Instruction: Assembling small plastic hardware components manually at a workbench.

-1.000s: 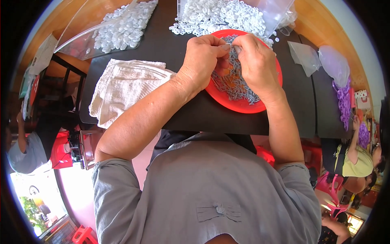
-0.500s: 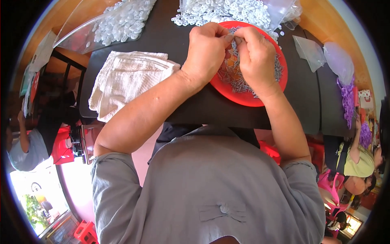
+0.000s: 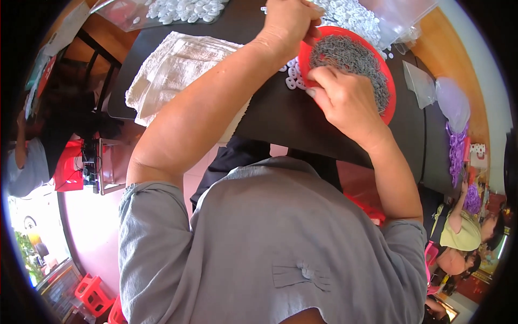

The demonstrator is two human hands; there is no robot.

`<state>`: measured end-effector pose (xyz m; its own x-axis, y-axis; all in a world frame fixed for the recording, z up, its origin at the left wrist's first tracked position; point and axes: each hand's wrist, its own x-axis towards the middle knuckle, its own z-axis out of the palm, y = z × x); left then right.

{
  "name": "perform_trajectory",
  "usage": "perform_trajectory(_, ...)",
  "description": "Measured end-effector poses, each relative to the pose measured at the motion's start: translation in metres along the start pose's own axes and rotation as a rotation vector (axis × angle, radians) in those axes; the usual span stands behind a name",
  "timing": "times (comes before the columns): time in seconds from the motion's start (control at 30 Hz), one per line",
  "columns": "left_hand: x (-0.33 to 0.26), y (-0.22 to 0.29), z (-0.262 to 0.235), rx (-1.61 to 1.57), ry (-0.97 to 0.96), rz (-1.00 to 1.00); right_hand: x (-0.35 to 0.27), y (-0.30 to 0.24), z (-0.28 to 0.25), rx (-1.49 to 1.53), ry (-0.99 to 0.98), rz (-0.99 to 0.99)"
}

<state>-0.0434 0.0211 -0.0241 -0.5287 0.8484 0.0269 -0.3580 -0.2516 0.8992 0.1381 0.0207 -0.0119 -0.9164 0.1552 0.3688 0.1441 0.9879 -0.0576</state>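
Note:
A red plate (image 3: 392, 81) on the dark table holds a heap of small grey screw-like pieces (image 3: 350, 56). My left hand (image 3: 288, 21) is at the far side, beside a pile of white oval plastic pieces with holes (image 3: 353, 16). Its fingers are curled, and whatever is in them is hidden. Over the plate's near left rim, my right hand (image 3: 345, 100) has its thumb and forefinger bent with a gap between them. Nothing shows in that gap. Several loose white oval pieces (image 3: 294, 80) lie on the table just left of those fingertips.
A folded cream cloth (image 3: 183, 65) lies left of the plate, partly behind my left forearm. Another white heap (image 3: 186, 9) sits in a clear bag at the far left. Clear plastic bags (image 3: 420, 83) lie to the right, near purple plastic strands (image 3: 457, 154). A person in yellow-green (image 3: 461, 232) is at the right.
My hands were together over the plate and have parted. The left has gone to the far white pile, the right to the near left rim. The whole view has shifted a little.

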Motion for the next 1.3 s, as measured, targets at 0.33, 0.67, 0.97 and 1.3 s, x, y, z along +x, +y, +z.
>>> perform_trajectory(0.33,-0.016,0.005,0.008,0.047,0.131,0.204,0.014,-0.009,0.017,-0.199,0.057,-0.127)
perform_trajectory(0.67,-0.002,0.002,-0.005,-0.023,-0.012,-0.021,0.007,-0.009,0.024,-0.215,0.065,-0.151)
perform_trajectory(0.97,-0.001,-0.001,-0.002,-0.025,-0.005,0.016,0.002,-0.021,0.034,-0.279,0.133,-0.254)
perform_trajectory(1.3,-0.001,-0.005,0.000,-0.013,0.016,0.048,-0.007,-0.036,0.032,-0.242,0.065,-0.296)
